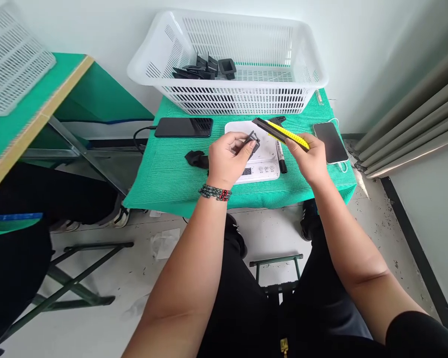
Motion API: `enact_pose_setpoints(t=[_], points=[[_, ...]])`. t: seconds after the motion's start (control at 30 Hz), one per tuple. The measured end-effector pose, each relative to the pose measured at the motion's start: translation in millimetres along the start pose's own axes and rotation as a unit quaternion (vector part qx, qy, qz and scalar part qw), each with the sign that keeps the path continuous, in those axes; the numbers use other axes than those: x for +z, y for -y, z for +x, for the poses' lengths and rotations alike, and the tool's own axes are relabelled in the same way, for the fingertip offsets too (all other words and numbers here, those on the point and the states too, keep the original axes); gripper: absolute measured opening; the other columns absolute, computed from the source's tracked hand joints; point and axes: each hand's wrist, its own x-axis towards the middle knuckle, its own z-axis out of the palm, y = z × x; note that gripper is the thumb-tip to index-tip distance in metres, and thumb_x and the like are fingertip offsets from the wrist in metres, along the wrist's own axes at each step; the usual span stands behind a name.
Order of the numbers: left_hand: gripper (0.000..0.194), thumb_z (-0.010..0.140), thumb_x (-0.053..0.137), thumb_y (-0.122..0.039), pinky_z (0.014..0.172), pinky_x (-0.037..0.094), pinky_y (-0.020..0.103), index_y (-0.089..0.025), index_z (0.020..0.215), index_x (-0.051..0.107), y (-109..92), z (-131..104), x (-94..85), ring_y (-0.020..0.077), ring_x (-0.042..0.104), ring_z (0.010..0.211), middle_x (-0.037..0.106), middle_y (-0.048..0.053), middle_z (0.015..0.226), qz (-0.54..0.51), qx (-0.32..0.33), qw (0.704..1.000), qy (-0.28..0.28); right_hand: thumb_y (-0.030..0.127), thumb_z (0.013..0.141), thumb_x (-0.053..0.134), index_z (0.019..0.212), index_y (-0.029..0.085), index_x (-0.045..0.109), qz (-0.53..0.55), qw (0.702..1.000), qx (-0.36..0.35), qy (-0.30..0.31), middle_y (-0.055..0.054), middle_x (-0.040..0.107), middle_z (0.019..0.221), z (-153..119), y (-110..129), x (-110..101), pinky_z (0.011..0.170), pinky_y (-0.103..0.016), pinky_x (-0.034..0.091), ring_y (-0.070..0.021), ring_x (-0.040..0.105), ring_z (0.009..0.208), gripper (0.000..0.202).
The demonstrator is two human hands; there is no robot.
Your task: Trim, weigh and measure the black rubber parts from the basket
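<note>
My left hand (228, 158) is closed around a small black plastic part (253, 143), with its upper edge showing past the thumb. In my right hand (309, 155) is a yellow and black utility knife (283, 133), its dark front end angled up and left, apart from the part. Both hands are above a white digital scale (263, 171), whose display is partly covered by my left hand. A black marker (281, 158) lies along the scale's right side. Left of my left hand, a crumpled black item (197, 159) rests on the green cloth (171, 181).
A white plastic basket (227, 87) at the back holds several black parts (197, 72). One dark phone (183, 128) lies at left, another phone (330, 142) with a white cable at right. Beside me, another person's leg (78, 191) and a folding stool (78, 278) show.
</note>
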Motion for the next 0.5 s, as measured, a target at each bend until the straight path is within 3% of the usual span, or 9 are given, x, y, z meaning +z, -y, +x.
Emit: enact_pose_setpoints(t=[0.1, 0.17, 0.33, 0.5], points=[[0.051, 0.071, 0.089, -0.020, 0.094, 0.060, 0.038, -0.023, 0.116, 0.066, 3, -1, -1.6, 0.0252, 0.077, 0.107, 0.077, 0.007, 0.116, 0.004, -0.006, 0.999, 0.037, 0.071, 0.082, 0.073, 0.078, 0.021, 0.064, 0.010, 1.000, -0.008, -0.002, 0.002, 0.048, 0.066, -3, 1, 0, 0.058, -0.029, 0.035, -0.0134, 0.044, 0.063, 0.051], [0.066, 0.068, 0.090, -0.015, 0.101, 0.059, 0.042, -0.026, 0.125, 0.060, 5, -2, -4.1, 0.0276, 0.076, 0.114, 0.077, 0.007, 0.121, 0.007, -0.013, 0.998, 0.055, 0.071, 0.082, 0.074, 0.076, 0.021, 0.061, 0.004, 1.000, -0.010, 0.005, 0.002, 0.048, 0.066, -5, 2, -1, 0.058, -0.029, 0.035, -0.0135, 0.043, 0.064, 0.052], [0.088, 0.070, 0.091, -0.019, 0.099, 0.060, 0.045, -0.032, 0.145, 0.046, 14, -1, -8.1, 0.0266, 0.080, 0.100, 0.079, 0.003, 0.103, -0.028, -0.030, 0.998, 0.057, 0.074, 0.076, 0.079, 0.069, 0.022, 0.055, -0.004, 0.999, -0.003, 0.039, 0.003, 0.044, 0.063, -9, 0, -2, 0.056, -0.028, 0.033, -0.0126, 0.040, 0.062, 0.057], [0.102, 0.069, 0.095, -0.024, 0.097, 0.060, 0.050, -0.031, 0.155, 0.040, 21, 4, -5.0, 0.0272, 0.078, 0.094, 0.076, 0.003, 0.095, -0.049, -0.018, 0.997, 0.051, 0.074, 0.073, 0.082, 0.068, 0.022, 0.057, 0.011, 0.998, 0.008, 0.069, 0.003, 0.047, 0.063, -15, -1, 5, 0.056, -0.028, 0.033, -0.0126, 0.041, 0.062, 0.059]])
